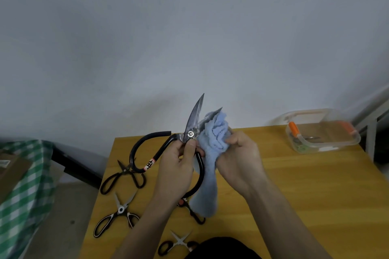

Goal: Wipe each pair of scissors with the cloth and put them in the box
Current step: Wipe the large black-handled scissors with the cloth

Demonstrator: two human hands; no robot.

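My left hand (179, 162) grips large black-handled scissors (190, 132) at the pivot, blades spread and pointing up above the table. My right hand (240, 157) holds a light blue cloth (212, 139) bunched around the right blade, and the cloth's tail hangs down to the table. A clear plastic box (322, 134) with orange clips stands at the far right of the table, with something small and dark inside. Several other scissors lie on the left: a small black pair (124, 174), a black-and-white pair (117, 216), one partly hidden under the cloth (193, 214), and another at the near edge (179, 244).
The wooden table (294, 195) stands against a white wall. A green checked cloth (23, 191) covers something to the left, beyond the table's edge. A dark bar runs along the floor at the left. White furniture legs stand at the far right.
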